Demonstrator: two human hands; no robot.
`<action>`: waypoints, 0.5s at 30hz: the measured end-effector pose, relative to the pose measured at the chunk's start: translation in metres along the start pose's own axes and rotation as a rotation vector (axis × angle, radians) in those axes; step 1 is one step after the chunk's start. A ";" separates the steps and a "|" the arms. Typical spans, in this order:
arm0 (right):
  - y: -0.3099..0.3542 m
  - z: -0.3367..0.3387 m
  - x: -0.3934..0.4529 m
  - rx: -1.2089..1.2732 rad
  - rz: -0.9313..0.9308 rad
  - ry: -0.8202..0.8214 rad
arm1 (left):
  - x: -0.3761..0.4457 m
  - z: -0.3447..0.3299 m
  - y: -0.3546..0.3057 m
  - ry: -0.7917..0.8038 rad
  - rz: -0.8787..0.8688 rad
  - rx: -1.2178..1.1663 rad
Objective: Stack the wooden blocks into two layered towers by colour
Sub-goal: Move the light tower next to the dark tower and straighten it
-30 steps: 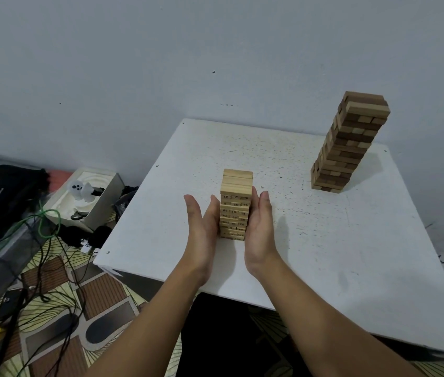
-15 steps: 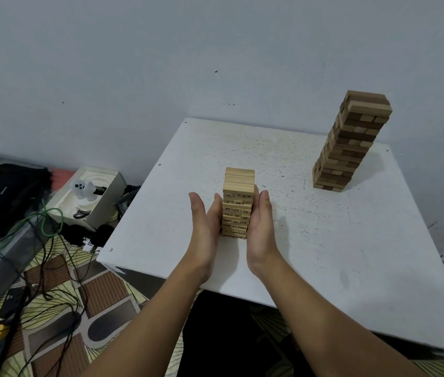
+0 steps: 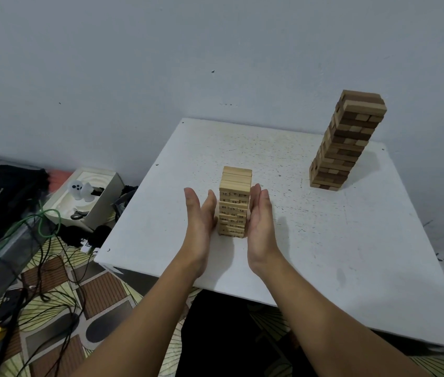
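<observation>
Pale wooden blocks stand as a light tower [image 3: 235, 202] near the middle of a white table [image 3: 324, 240], flanked by a person's two flat hands. Left hand [image 3: 201, 221], at the tower's 9 o'clock, and right hand [image 3: 261, 221], at 3 o'clock, have straight fingers held together, palms against or just beside the lower layers. A taller dark tower [image 3: 347, 140] rises well apart at 1 o'clock. Cables [image 3: 38, 257] sprawl across the floor at 8 o'clock.

Left hand [image 3: 200, 221] and right hand [image 3: 260, 224] cover the light block tower's [image 3: 235, 202] lower side faces; contact can't be confirmed. Numbers printed on its blocks are too small to read reliably.
</observation>
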State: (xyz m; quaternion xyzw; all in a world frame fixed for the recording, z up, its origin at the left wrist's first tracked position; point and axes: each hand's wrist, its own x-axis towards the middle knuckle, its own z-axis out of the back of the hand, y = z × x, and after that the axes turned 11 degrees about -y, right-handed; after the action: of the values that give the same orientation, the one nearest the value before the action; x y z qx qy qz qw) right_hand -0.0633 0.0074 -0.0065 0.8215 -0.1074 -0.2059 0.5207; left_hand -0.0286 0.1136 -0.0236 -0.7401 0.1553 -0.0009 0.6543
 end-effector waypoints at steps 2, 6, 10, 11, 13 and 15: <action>-0.001 -0.001 0.000 0.004 0.004 0.005 | -0.002 -0.005 -0.003 0.017 -0.025 0.004; -0.003 -0.004 -0.001 -0.024 0.013 0.038 | -0.008 -0.016 -0.005 0.019 -0.056 -0.037; -0.005 -0.002 0.000 -0.054 0.023 0.029 | -0.008 -0.015 -0.003 0.015 -0.045 -0.053; -0.007 0.001 0.000 -0.055 0.022 0.029 | -0.007 -0.013 -0.002 0.020 -0.041 -0.053; -0.005 0.005 0.000 -0.041 0.015 0.036 | 0.000 -0.006 -0.002 0.008 -0.031 -0.044; -0.004 0.010 0.001 -0.035 0.034 0.002 | 0.012 0.005 -0.003 -0.061 0.006 -0.033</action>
State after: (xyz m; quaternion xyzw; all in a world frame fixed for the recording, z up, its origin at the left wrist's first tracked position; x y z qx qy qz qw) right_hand -0.0675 0.0005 -0.0146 0.8107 -0.1172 -0.1980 0.5384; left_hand -0.0152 0.1162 -0.0240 -0.7501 0.1373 0.0262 0.6463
